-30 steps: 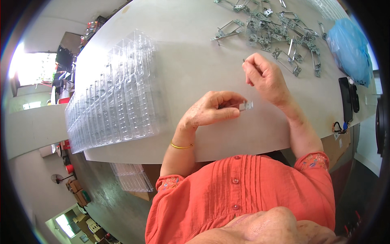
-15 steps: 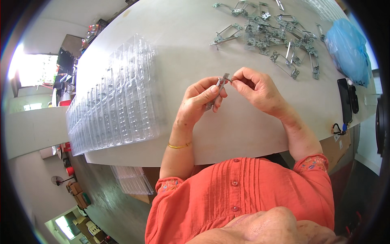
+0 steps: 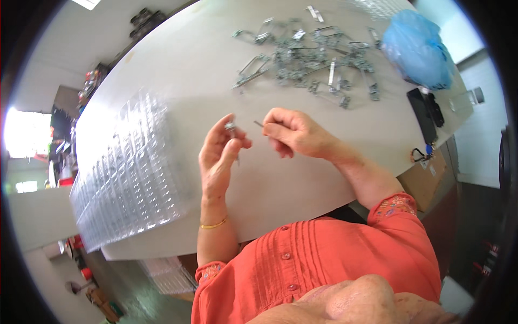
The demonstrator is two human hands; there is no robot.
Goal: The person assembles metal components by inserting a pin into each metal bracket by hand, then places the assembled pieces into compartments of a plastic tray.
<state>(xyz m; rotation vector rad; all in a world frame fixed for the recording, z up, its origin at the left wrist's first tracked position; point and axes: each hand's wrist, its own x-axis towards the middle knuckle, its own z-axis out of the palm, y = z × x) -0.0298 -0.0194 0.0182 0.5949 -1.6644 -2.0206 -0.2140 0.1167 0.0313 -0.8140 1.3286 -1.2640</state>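
My left hand (image 3: 218, 156) is closed on a small metal bracket (image 3: 231, 128), pinched between thumb and fingers and raised above the white table. My right hand (image 3: 297, 132) grips a thin dark metal pin (image 3: 258, 123) whose tip sticks out toward the left hand; a gap lies between the pin and the bracket. Motion blurs both hands somewhat, and most of the pin is hidden in the fingers. Beyond the hands, a loose pile of similar metal brackets (image 3: 302, 59) lies on the table, several with wire loops.
Stacked clear plastic trays (image 3: 132, 167) cover the table's left side. At the right lie a blue plastic bag (image 3: 418, 48), a black phone (image 3: 422, 116) and a dark case (image 3: 435, 110). A cardboard box (image 3: 423, 181) stands below the right edge.
My hands have drawn apart, and the pin has come away from the bracket. The left hand has turned the bracket more upright. The whole view has shifted and tilted.
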